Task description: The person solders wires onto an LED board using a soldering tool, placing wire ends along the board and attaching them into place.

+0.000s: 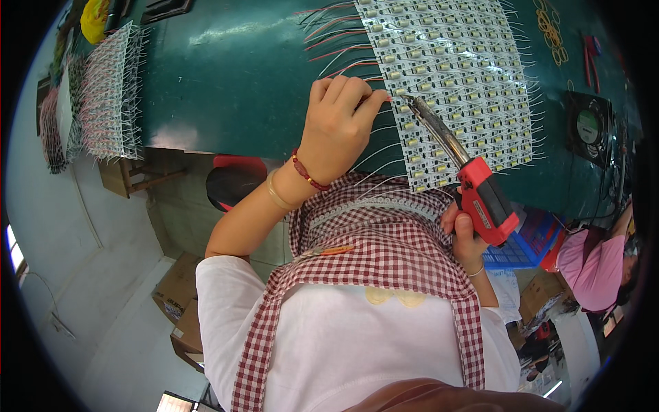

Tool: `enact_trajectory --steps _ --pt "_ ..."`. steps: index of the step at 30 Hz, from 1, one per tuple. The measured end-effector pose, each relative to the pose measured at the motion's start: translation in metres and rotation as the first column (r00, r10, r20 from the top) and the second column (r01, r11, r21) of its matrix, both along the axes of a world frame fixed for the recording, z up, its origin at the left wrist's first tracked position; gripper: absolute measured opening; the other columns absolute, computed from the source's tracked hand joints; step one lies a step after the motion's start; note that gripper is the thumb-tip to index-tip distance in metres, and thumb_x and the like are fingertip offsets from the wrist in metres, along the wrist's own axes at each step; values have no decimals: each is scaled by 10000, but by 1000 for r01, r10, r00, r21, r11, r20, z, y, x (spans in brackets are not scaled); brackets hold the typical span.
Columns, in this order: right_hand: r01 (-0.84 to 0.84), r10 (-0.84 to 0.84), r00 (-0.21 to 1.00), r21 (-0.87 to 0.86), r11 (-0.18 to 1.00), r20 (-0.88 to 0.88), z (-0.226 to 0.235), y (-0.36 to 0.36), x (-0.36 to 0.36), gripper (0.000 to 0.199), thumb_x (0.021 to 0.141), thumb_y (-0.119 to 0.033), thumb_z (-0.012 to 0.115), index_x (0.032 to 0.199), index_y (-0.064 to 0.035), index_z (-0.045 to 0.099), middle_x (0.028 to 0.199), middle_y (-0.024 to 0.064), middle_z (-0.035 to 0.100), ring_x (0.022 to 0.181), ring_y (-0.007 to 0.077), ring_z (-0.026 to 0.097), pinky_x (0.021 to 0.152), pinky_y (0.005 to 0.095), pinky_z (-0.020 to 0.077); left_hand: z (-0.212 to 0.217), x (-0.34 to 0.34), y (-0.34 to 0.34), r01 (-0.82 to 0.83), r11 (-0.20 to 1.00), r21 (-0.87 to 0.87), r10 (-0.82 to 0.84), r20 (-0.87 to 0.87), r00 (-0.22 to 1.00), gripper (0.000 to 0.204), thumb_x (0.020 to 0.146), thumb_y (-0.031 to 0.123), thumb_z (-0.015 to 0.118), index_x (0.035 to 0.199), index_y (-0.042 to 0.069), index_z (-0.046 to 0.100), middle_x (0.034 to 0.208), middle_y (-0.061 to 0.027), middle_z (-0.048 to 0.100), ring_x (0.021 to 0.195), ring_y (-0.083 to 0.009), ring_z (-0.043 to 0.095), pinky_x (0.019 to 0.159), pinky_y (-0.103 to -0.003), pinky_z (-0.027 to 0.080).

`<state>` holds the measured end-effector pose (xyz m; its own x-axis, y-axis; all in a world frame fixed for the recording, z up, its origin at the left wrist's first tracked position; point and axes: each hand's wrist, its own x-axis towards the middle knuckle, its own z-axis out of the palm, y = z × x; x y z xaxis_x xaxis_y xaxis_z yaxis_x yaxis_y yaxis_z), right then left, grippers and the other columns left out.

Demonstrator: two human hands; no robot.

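A large panel of white circuit boards [456, 82] lies on the green table, with rows of small yellowish components and thin wires sticking out at both sides. My left hand [340, 113] is at the panel's left edge, its fingers pinched on a red wire whose end meets the board. A red and black soldering gun [484, 199] sits in my right hand [465, 237], fingers wrapped around its grip. The gun's long metal barrel slants up and left, and its tip is at the board's edge beside the red wire's end. Red and white wires [336, 41] stick out above my left hand.
Another stack of wired boards [113, 96] stands at the table's far left. To the right are a black fan [589, 127], red-handled pliers [592, 62] and yellow rubber bands [551, 34]. A blue crate [525, 240] is below the table edge, near a person in pink [594, 264].
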<state>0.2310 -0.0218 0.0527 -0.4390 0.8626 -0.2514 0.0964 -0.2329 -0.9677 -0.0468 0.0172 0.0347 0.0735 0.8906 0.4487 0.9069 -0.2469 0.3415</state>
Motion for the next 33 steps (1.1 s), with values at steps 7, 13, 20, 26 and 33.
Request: enact_trajectory --steps 7,13,20,26,33 --pt "8 -7 999 20 1000 -47 -4 -4 10 525 935 -315 571 1288 45 426 657 54 515 553 116 465 549 285 430 8 3 -5 -10 1000 10 8 132 991 279 655 -31 690 911 80 682 779 -15 531 729 -195 528 692 -331 392" --pt "0 -1 1000 -80 997 -14 -1 -7 13 530 922 -315 599 1294 26 433 734 63 550 573 118 486 545 272 429 2 7 -13 3 1000 -9 -2 49 999 273 646 -18 699 895 91 681 744 -2 504 700 -178 511 662 -321 375" --pt "-29 32 999 -61 998 41 -13 -13 22 500 917 -323 610 1261 10 465 775 69 564 593 116 500 537 256 424 0 8 -15 38 999 -6 -39 -21 999 246 670 19 686 908 83 684 716 5 469 667 -160 484 642 -316 359" --pt "-72 74 990 -21 997 121 -26 -16 32 512 917 -333 602 1274 7 462 781 65 559 596 114 500 551 253 430 0 10 -13 55 998 8 -55 0 998 230 672 35 688 899 66 689 713 4 469 658 -162 479 640 -317 359" --pt "-20 20 1000 -51 998 6 -7 -7 22 359 917 -251 601 1130 36 579 771 4 568 671 96 517 634 261 438 1 10 -12 57 998 1 -57 -2 998 214 667 33 694 878 69 693 715 3 476 661 -164 482 646 -317 358"
